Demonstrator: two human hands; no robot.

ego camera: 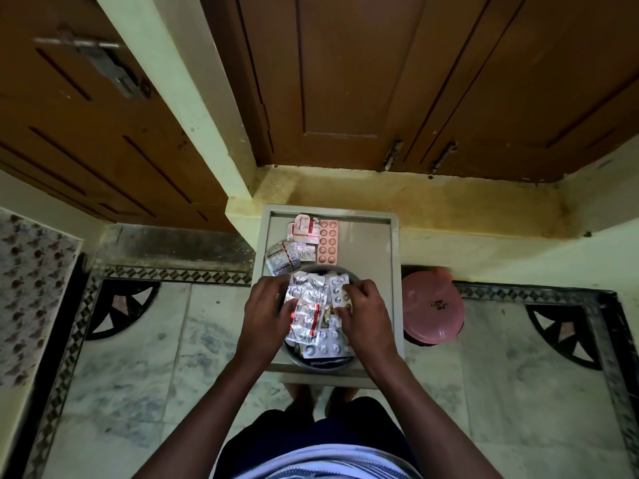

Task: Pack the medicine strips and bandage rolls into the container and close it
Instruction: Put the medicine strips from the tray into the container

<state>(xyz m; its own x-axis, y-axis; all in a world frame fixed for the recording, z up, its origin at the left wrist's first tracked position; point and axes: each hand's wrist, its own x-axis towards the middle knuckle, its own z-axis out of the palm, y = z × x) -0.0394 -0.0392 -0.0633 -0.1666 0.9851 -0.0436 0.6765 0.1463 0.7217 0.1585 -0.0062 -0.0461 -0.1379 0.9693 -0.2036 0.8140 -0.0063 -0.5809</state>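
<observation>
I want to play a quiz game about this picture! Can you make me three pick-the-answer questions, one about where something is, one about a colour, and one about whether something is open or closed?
1. Where is the pink lid?
A. On the floor to the right of the small table
B. On top of the bowl
C. In the person's left hand

2. What colour is the strip of round pills lying at the back of the table?
A. Blue
B. Orange-pink
C. Green

3. Is the bowl closed yet?
A. Yes, the lid is on
B. No, it is open and both hands are in it
C. It is upside down

Answers: 1 A, the lid lies beside the table, off to its right. 2 B, the strip's pills look orange-pink. 3 B, the left hand and right hand are handling silver strips in the uncovered bowl.
</observation>
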